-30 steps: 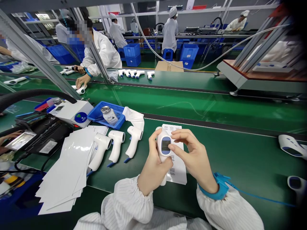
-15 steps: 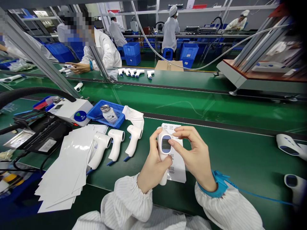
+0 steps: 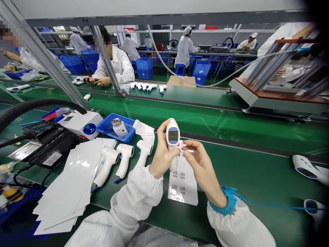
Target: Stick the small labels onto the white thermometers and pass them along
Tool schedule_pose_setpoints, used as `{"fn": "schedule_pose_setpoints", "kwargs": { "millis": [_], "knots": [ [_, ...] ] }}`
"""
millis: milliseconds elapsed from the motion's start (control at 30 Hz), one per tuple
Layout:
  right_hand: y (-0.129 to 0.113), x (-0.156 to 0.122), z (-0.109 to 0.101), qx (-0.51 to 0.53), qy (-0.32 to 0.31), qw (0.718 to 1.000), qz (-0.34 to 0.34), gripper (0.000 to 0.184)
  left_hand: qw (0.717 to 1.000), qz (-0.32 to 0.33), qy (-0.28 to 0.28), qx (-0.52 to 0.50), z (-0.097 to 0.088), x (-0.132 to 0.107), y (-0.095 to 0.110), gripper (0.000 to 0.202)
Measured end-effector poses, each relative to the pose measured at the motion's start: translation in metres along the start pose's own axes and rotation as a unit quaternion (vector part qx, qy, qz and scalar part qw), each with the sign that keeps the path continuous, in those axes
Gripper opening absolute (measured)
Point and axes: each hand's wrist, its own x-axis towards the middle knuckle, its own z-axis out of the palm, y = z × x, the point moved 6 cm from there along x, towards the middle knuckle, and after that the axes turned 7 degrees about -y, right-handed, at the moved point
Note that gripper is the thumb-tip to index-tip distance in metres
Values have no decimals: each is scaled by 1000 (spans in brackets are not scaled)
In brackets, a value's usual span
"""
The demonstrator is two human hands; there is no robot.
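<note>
My left hand (image 3: pixel 164 154) is wrapped round the handle of a white infrared thermometer (image 3: pixel 173 123), held upright with its dark, blue-framed screen facing me. Just to the right hovers my right hand (image 3: pixel 202 164), its fingers bent and apart, holding nothing I can see. A teal band circles that wrist, and a blue cord runs off it to the right. Beneath both hands a white sheet with rows of small dark print (image 3: pixel 183 185) lies on the green bench. Three more thermometers lie left of my hands, one of them (image 3: pixel 125 159) between the others.
White papers (image 3: pixel 69 178) fan out on the left. Behind them stand a boxy white machine (image 3: pixel 82 123) with a black hose and a blue tray (image 3: pixel 110 132) holding a bottle. Two thermometers lie at the right edge. Across the green channel, a person in white works near a metal post (image 3: pixel 110 65).
My left hand has lifted the thermometer up and away from me. My right hand's fingers have come off its screen and sit lower. The camera view has tilted upward.
</note>
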Motion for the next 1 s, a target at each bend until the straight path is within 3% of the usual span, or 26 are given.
{"fn": "schedule_pose_setpoints", "kwargs": {
  "millis": [233,767,900,1000],
  "knots": [
    [18,-2,11,6,-66,997,35,32,1000,-9,-7,5,3,3,-3,85],
    [27,-7,19,26,-78,995,63,39,1000,-27,11,0,-1,3,-11,83],
    [30,-11,30,18,-127,990,59,40,998,-37,-13,48,0,3,-18,85],
    [53,2,18,-64,-119,987,91,27,985,-78,-17,156,-8,-1,-34,88]
  ]
}}
